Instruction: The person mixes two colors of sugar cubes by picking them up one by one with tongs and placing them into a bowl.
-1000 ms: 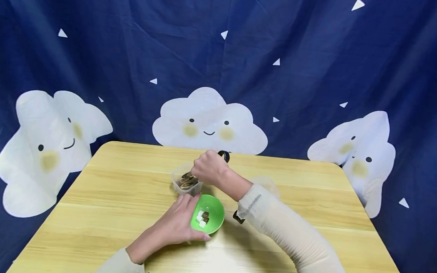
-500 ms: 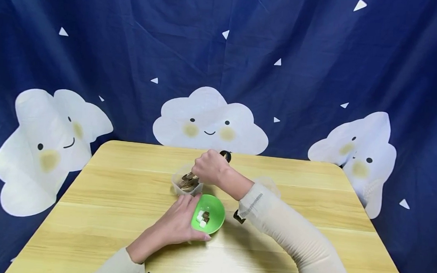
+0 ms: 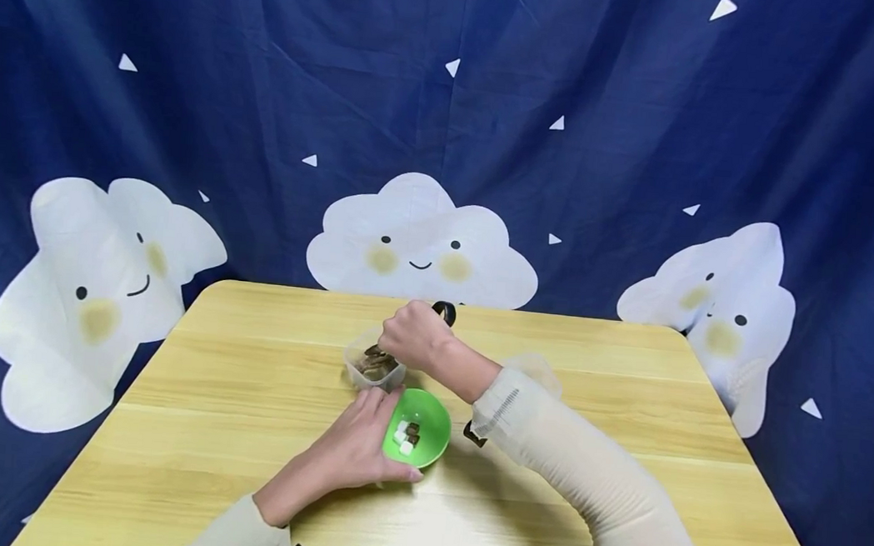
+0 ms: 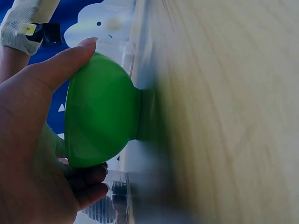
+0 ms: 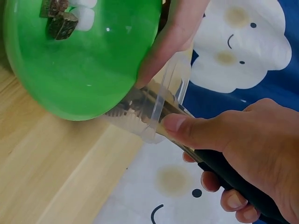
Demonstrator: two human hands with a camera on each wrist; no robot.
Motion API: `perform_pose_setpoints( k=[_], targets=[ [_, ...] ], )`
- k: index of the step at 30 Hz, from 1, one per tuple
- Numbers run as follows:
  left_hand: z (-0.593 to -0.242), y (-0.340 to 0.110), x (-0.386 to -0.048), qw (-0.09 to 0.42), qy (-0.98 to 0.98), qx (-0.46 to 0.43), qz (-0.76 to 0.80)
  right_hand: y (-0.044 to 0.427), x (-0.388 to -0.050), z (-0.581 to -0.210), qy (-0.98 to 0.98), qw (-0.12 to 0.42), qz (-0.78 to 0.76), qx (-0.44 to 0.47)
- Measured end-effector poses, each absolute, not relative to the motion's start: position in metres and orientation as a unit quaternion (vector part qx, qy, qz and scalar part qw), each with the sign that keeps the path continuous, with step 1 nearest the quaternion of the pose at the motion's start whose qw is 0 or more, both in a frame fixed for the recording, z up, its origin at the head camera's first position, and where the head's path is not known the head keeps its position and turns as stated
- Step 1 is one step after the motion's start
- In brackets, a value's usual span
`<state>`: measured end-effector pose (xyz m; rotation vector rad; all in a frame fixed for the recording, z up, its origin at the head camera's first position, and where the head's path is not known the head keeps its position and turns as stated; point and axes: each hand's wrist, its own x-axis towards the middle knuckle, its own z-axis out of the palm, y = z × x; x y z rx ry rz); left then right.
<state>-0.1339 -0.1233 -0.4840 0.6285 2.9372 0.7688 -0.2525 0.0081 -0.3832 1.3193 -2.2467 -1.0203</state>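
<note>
In the head view my left hand [image 3: 355, 443] holds a green bowl [image 3: 435, 427] by its side, thumb at the near rim and fingers at the far side. Several white cubes [image 3: 405, 448] and dark brown cubes [image 4: 102, 107] cannot be told apart by kind; they lie inside the bowl. My right hand [image 3: 418, 336] grips black-handled metal tongs [image 5: 224, 170], thumb on one side and fingers curled on the other. Their metal ends reach into a clear plastic container [image 3: 352, 368] behind the bowl, which holds brown pieces [image 3: 375, 364]. What the tips touch is hidden.
A translucent lid-like piece [image 3: 544, 371] lies on the wooden table [image 3: 213, 376], partly behind the right forearm. A dark blue curtain [image 3: 614, 83] with white clouds hangs behind the table's far edge.
My right hand and the tongs have shifted slightly to the left over the clear container. The left hand and bowl stay nearly in place.
</note>
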Motion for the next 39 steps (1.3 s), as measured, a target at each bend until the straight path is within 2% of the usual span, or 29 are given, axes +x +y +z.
perform_pose_setpoints(
  k=[11,39],
  targets=[
    [-0.4844,-0.1241,-0.1327,0.021,0.945,0.207,0.251,0.0114,-0.2505,-0.3815,-0.781,0.204,-0.356,0.471],
    [-0.4854,-0.1253,-0.1324,0.015,0.944,0.210,0.254,0.0079,-0.2471,-0.3800,-0.774,0.190,-0.362,0.484]
  ],
)
